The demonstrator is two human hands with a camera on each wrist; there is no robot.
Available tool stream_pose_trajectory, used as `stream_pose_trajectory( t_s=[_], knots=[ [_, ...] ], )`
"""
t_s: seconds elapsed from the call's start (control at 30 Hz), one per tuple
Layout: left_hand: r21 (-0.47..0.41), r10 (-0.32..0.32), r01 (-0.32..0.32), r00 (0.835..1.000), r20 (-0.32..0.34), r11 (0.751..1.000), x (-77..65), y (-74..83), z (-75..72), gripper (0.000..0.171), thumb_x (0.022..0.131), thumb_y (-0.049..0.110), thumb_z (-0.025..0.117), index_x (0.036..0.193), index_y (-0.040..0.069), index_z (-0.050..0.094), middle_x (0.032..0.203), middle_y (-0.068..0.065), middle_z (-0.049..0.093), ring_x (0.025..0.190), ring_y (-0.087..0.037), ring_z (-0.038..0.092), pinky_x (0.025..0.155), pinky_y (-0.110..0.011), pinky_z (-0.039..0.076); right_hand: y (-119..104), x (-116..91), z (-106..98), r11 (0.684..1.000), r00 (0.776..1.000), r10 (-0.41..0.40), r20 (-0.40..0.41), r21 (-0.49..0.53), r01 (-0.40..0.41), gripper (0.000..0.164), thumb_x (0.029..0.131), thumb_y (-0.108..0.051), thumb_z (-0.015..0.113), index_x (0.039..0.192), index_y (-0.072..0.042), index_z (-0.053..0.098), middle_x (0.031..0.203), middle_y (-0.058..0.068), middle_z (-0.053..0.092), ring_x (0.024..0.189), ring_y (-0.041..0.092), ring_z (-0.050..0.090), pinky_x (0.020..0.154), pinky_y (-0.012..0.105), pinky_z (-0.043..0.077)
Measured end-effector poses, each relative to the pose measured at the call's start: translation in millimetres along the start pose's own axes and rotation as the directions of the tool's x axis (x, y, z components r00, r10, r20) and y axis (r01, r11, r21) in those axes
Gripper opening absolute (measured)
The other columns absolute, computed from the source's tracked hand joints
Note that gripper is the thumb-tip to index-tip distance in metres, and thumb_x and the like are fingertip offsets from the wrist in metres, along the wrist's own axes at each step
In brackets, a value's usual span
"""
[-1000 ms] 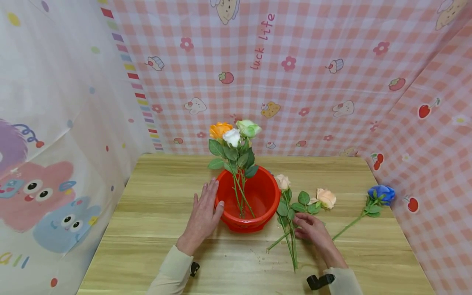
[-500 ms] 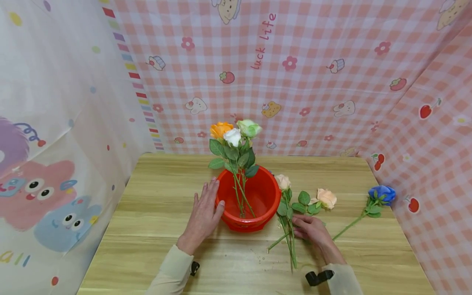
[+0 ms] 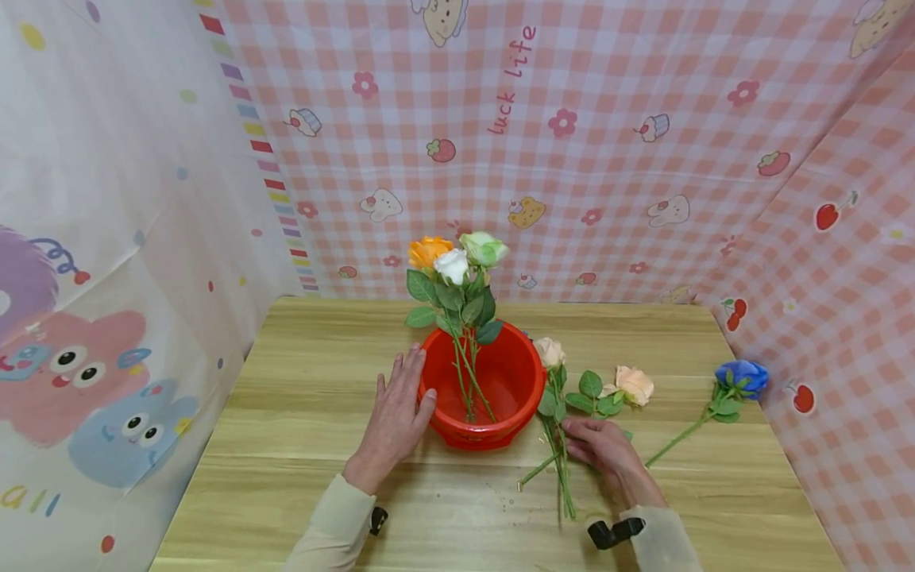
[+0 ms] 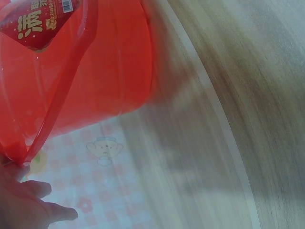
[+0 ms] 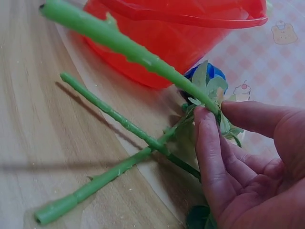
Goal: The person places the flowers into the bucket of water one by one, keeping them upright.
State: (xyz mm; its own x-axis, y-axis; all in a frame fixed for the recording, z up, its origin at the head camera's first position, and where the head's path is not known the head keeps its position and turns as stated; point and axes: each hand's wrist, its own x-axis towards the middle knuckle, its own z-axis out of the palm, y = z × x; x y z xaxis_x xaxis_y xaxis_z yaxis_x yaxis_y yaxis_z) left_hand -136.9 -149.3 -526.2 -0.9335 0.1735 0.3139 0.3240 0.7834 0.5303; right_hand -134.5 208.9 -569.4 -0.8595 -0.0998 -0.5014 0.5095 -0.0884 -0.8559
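Observation:
My left hand (image 3: 391, 417) lies against the left side of the red plastic bucket (image 3: 525, 401), fingers fairly straight and thumb near the rim. Inside the bucket stand an orange rose (image 3: 429, 253), a white rose (image 3: 452, 267) and a pale green rose (image 3: 484, 249), leaning toward the back. To the right of the bucket, my right hand (image 3: 608, 451) pinches a green rose stem (image 5: 138, 55) between thumb and fingertips; this stem is raised over two other crossing stems (image 5: 114, 167). A pale peach rose bloom (image 3: 550, 352) tops this bunch.
Another peach rose (image 3: 632, 385) lies beyond my right hand. A blue rose (image 3: 742, 377) rests near the table's right edge. More blue petals (image 5: 218, 72) show behind the bucket. Wet drops dot the wooden table (image 3: 322, 334). Patterned cloth (image 3: 608, 159) surrounds the back and sides.
My right hand has shifted slightly left toward the bucket, and the pinched stem has moved a little with it. The left hand and the roses in the bucket stay put.

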Motion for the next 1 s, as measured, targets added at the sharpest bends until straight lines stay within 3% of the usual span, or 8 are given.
stream_pose_trajectory(
  t_s=[0.17, 0.4, 0.77, 1.0],
  knots=[
    [0.002, -0.003, 0.003, 1.000, 0.009, 1.000, -0.3, 1.3, -1.0, 0.062, 0.106, 0.030, 0.046, 0.160, 0.001, 0.035, 0.169, -0.012, 0.029, 0.153, -0.044, 0.027, 0.115, -0.075, 0.021, 0.5, 2.2, -0.7, 0.998, 0.999, -0.002, 0.045, 0.061, 0.000, 0.021, 0.102, -0.005, 0.063, 0.118, 0.006, 0.072, 0.095, 0.005, 0.078, 0.083, 0.010, 0.074, 0.077, 0.023, 0.060],
    [0.006, -0.002, 0.002, 1.000, 0.005, 1.000, -0.4, 2.2, -1.7, 0.062, 0.106, 0.029, 0.046, 0.160, 0.001, 0.035, 0.169, -0.012, 0.029, 0.152, -0.045, 0.028, 0.114, -0.076, 0.022, 2.2, 4.1, -2.0, 0.996, 0.995, -0.011, 0.103, 0.095, 0.001, 0.018, 0.103, -0.003, 0.061, 0.117, 0.001, 0.071, 0.095, 0.001, 0.076, 0.084, 0.010, 0.072, 0.080, 0.023, 0.060],
    [0.002, -0.010, 0.010, 1.000, 0.006, 1.000, -0.1, 1.5, -0.6, 0.062, 0.107, 0.030, 0.046, 0.160, 0.001, 0.035, 0.169, -0.011, 0.028, 0.153, -0.043, 0.026, 0.115, -0.075, 0.022, 1.5, 3.4, -4.1, 0.992, 0.995, -0.023, 0.102, 0.127, 0.010, 0.019, 0.103, -0.001, 0.059, 0.119, 0.002, 0.067, 0.097, 0.000, 0.074, 0.089, 0.009, 0.072, 0.083, 0.024, 0.059],
    [-0.005, -0.009, 0.009, 1.000, 0.006, 1.000, -0.4, 2.0, -0.8, 0.062, 0.107, 0.030, 0.046, 0.160, 0.001, 0.035, 0.169, -0.012, 0.028, 0.153, -0.043, 0.026, 0.115, -0.074, 0.022, -3.3, -1.6, -2.3, 0.989, 0.998, -0.025, 0.062, 0.150, 0.016, 0.012, 0.101, 0.002, 0.060, 0.107, -0.005, 0.068, 0.094, 0.000, 0.072, 0.086, 0.010, 0.071, 0.083, 0.026, 0.060]
  ],
)
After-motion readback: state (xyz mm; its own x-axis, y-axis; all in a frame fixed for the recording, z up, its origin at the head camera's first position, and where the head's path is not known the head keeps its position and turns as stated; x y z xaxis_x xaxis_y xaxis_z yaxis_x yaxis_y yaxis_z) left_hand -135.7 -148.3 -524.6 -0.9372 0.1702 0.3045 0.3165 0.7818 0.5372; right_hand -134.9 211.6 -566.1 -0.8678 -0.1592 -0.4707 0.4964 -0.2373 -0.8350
